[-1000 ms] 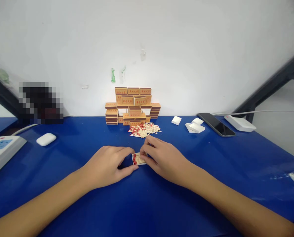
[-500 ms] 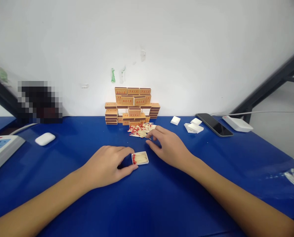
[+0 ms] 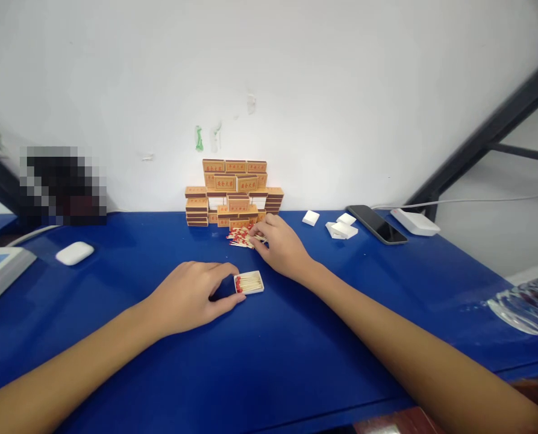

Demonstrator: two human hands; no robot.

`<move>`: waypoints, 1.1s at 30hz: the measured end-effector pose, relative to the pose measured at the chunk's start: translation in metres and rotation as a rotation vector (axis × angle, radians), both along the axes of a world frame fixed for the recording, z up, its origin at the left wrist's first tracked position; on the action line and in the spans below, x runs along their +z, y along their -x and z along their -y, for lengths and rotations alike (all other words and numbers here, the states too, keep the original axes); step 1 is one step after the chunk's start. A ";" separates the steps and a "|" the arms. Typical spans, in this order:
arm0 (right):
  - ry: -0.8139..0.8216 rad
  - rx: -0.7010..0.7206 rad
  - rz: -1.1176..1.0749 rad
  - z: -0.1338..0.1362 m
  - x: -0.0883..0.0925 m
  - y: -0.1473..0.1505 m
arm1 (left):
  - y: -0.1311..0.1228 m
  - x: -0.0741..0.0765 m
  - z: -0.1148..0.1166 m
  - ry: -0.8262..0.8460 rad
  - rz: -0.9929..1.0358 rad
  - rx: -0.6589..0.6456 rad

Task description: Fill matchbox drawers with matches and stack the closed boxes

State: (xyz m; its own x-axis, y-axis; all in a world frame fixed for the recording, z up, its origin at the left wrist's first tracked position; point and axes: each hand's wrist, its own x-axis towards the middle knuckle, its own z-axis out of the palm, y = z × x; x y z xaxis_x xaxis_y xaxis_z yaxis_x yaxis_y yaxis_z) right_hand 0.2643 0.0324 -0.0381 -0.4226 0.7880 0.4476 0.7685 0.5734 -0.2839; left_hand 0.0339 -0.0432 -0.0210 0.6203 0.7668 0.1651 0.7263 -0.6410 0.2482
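Observation:
A small white matchbox tray (image 3: 253,289) lies on the table, partly filled with red-headed matches. My left hand (image 3: 196,296) grips its left end between thumb and fingers. Beyond it is a loose pile of red-tipped matches (image 3: 238,237). Over the right side of that pile is my right hand (image 3: 280,246), its thumb and fingers curled together on some matches; how many is hidden by the fingers. Behind the pile, orange-and-brown matchboxes (image 3: 226,182) stand stacked in a stepped wall shape.
White empty trays (image 3: 342,229) and a single white tray (image 3: 311,217) lie right of the stack, near a dark phone (image 3: 377,224) and a white box-like device (image 3: 416,222). At left are a white earphone case (image 3: 75,253) and a power strip (image 3: 11,271). A wall (image 3: 332,108) rises behind.
My right hand has moved left and farther over the match pile. My left hand keeps its hold on the tray. The camera view has shifted slightly.

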 end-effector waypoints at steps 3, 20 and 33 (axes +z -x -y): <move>0.027 0.019 0.046 -0.001 0.002 -0.003 | 0.000 0.000 0.000 0.009 0.001 0.006; 0.082 0.150 0.171 0.005 0.013 -0.012 | 0.001 -0.001 0.000 0.011 0.005 -0.001; 0.202 0.102 0.199 0.013 0.022 -0.018 | 0.001 0.001 0.000 0.010 -0.004 -0.013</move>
State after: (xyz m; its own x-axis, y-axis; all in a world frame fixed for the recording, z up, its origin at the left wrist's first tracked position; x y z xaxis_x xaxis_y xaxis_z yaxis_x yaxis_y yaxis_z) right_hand 0.2826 0.0192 -0.0162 -0.5675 0.8019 0.1868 0.7620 0.5975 -0.2498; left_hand 0.0334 -0.0429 -0.0199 0.6310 0.7602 0.1549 0.7189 -0.6480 0.2514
